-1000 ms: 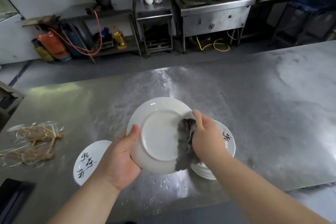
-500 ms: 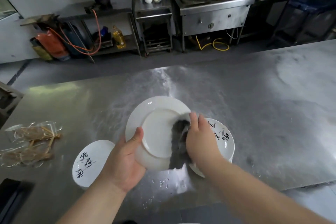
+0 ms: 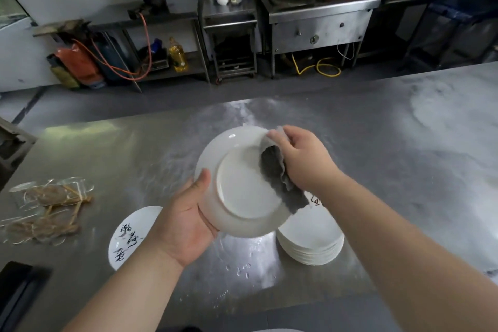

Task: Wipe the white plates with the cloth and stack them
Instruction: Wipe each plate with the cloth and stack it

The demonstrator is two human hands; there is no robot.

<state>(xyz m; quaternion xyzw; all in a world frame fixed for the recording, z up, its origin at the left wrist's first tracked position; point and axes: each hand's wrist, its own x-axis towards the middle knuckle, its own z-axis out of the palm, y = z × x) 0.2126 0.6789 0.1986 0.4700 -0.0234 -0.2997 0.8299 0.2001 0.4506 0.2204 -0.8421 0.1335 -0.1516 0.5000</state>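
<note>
A white plate [image 3: 242,186] is held tilted above the steel table, its underside facing me. My left hand [image 3: 183,226] grips its lower left rim, thumb on the back. My right hand [image 3: 301,159] holds a dark grey cloth [image 3: 280,178] against the plate's upper right rim and back. A stack of several white plates [image 3: 312,240] stands on the table under my right forearm, partly hidden by the held plate. One more plate with black brush writing [image 3: 129,234] lies flat to the left, partly covered by my left wrist.
Clear wrappers with bamboo skewers [image 3: 45,210] lie at the table's left. A dark object [image 3: 16,294] sits at the near left corner. Water drops [image 3: 242,269] speckle the steel table [image 3: 404,170]. Stoves and shelves stand beyond the aisle.
My right hand with the cloth has slid up from the plate's lower right to its upper right rim. The stack under it now shows more. My left hand keeps its grip.
</note>
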